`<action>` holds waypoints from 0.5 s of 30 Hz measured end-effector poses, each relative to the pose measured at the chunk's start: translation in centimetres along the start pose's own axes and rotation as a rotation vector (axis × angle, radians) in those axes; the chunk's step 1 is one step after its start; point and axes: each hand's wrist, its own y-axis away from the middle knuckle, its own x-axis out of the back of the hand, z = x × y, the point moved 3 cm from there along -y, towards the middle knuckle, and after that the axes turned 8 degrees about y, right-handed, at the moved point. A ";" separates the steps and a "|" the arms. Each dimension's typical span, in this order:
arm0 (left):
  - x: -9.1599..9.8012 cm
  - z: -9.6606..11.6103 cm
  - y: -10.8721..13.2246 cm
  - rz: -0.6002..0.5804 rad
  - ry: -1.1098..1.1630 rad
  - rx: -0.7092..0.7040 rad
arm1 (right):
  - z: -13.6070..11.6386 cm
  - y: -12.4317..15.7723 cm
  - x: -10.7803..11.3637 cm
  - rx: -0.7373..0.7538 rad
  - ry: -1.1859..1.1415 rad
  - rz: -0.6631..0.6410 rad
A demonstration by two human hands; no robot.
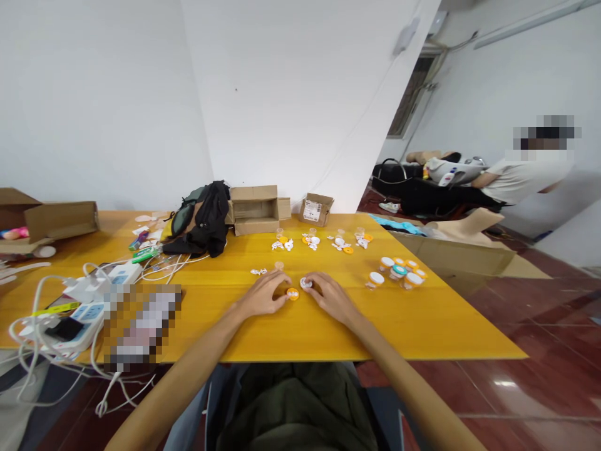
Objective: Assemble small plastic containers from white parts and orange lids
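Note:
My left hand [265,294] rests low over the table, thumb and fingers curved apart. Its thumb tip is at the edge of an orange lid [293,294] with small white pieces on it. My right hand [334,299] pinches a round white lid [306,284] between thumb and fingers, just right of the orange one. A small clear cup [279,265] stands behind my left fingers, and a few white black-marked pieces [258,272] lie to its left. Farther back are small groups of clear cups, orange and white lids [315,240], and white pieces [277,245].
Several lidded jars [399,270] stand at the right. Two cardboard boxes [256,225] [316,210] and a black bag [211,219] line the back. Power strips [89,313], cables and a blurred-out object [145,326] occupy the left. A person [526,178] sits beyond the table at right.

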 end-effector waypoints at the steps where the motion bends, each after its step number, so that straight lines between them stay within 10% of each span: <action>1: 0.3 0.0 0.1 0.029 -0.001 0.001 | 0.0 0.1 -0.1 -0.010 -0.017 0.006; 9: 2.7 -0.7 0.4 0.383 0.044 0.083 | -0.7 0.2 -0.2 -0.114 -0.191 0.019; 15: 1.5 -0.6 0.1 0.243 0.026 0.036 | -1.0 -0.1 -0.3 -0.216 -0.434 0.018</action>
